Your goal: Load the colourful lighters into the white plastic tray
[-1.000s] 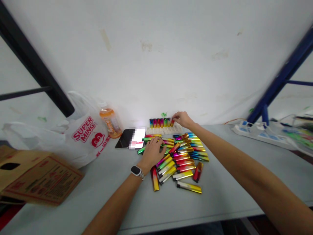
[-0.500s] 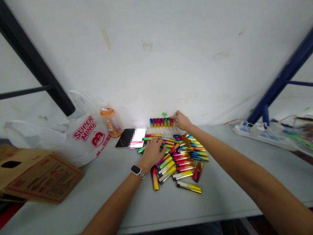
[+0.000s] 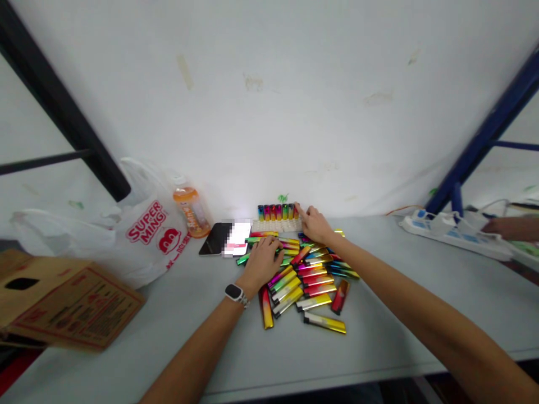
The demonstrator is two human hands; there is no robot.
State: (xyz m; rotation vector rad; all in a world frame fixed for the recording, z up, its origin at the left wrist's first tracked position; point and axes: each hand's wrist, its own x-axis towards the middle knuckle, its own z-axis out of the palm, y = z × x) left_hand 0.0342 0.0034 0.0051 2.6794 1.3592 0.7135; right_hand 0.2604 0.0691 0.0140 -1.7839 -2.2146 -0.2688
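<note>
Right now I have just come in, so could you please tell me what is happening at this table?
A person has the right hand at the right end of an upright row of shiny lighters, index finger extended to the last one. The row stands along the far side of a white tray. The left hand rests on a pile of loose lighters lying nearer. Another person's hand shows at the right edge, by the power strip.

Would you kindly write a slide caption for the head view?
Left hand on scattered lighters, right hand at the end of an upright row.
</note>
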